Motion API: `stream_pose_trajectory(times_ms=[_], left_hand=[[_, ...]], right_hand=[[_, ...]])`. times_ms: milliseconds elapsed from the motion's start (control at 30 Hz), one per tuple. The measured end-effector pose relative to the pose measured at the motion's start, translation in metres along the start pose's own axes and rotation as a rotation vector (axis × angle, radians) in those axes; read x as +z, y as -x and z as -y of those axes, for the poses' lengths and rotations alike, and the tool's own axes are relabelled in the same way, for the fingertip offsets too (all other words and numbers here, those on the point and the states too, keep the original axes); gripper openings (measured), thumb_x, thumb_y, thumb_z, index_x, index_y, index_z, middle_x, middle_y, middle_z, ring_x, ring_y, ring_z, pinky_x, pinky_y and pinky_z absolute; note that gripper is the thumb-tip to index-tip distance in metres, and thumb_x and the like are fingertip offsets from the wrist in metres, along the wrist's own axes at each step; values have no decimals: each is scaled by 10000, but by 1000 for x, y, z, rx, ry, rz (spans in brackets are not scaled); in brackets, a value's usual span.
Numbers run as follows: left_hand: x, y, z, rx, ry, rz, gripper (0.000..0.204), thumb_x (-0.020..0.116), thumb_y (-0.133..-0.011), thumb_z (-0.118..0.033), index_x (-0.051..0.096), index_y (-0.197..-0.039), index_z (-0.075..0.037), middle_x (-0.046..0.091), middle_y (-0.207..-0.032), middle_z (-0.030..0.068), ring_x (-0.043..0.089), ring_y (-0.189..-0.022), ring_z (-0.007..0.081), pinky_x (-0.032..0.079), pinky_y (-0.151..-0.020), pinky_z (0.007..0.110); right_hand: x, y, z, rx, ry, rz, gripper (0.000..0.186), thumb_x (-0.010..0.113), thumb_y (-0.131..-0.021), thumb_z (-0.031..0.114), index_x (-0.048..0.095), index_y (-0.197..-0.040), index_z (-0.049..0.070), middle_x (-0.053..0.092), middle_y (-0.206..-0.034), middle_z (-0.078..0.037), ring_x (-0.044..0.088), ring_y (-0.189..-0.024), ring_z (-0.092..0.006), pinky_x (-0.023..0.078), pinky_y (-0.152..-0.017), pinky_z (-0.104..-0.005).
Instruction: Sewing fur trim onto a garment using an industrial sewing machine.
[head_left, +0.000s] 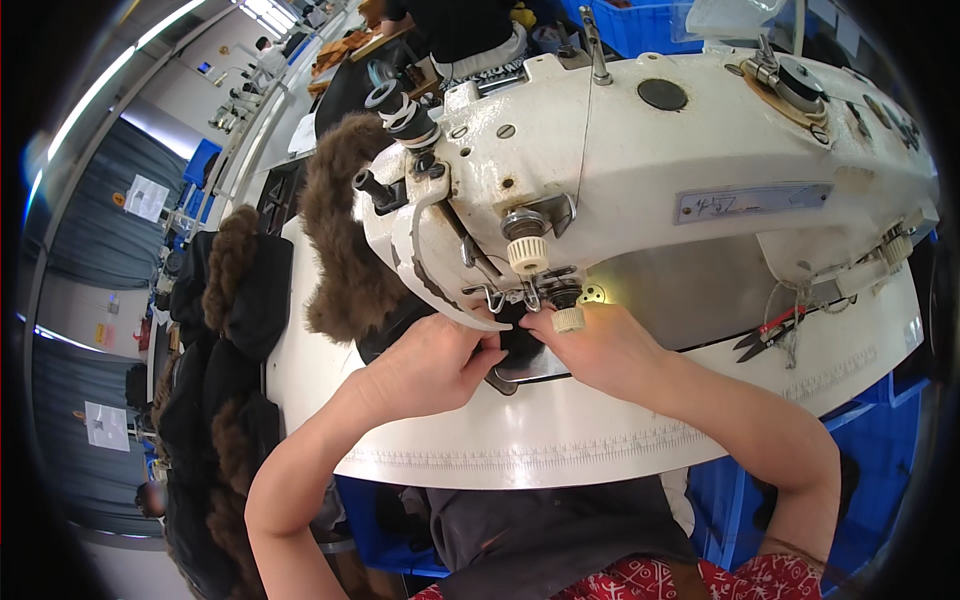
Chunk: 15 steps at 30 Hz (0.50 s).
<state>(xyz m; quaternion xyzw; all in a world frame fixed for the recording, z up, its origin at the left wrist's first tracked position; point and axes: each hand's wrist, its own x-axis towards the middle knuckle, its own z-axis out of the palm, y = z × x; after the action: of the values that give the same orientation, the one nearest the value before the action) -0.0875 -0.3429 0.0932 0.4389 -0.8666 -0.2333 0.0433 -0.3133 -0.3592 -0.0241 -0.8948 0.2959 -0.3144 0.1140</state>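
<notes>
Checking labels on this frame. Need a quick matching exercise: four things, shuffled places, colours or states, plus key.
Column one
1. Scissors
2. Sewing machine
3. Left hand
4. Stacked garments

Column two
A. Dark, with brown fur, at the picture's left
B. Fingers bent, close to the right hand
C. Red-handled, lying on the white tabletop
D. White, its arm spanning over the tabletop

Pairs: 1-C, 2-D, 3-B, 4-A

The fisheye head view looks down and forward from the near side of the desk (600, 458), close to the sewing machine (640, 150), its wide sweep taking in curtains (90, 485) far left.
</notes>
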Motion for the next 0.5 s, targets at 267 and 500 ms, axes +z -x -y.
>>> stream_pose_trajectory(times_ms=[267, 500], left_hand=[[-1, -3, -2, -52, 25, 5, 109, 741, -886, -38, 636, -880, -9, 631, -780, 114, 610, -672, 265, 474, -621, 376], [5, -4, 1, -54, 36, -105, 59, 710, -896, 1, 705, -921, 55, 641, -833, 130, 622, -722, 280, 490, -656, 372]], right_hand=[[-2, -4, 10, -110, 170, -67, 218, 698, -817, 110, 649, -1010, 22, 597, -837, -102, 686, -712, -226, 566, -624, -342], [4, -18, 25, -96, 386, 18, 200, 706, -792, 134, 644, -956, 38, 639, -580, -18, 689, -529, -210, 534, -470, -341]])
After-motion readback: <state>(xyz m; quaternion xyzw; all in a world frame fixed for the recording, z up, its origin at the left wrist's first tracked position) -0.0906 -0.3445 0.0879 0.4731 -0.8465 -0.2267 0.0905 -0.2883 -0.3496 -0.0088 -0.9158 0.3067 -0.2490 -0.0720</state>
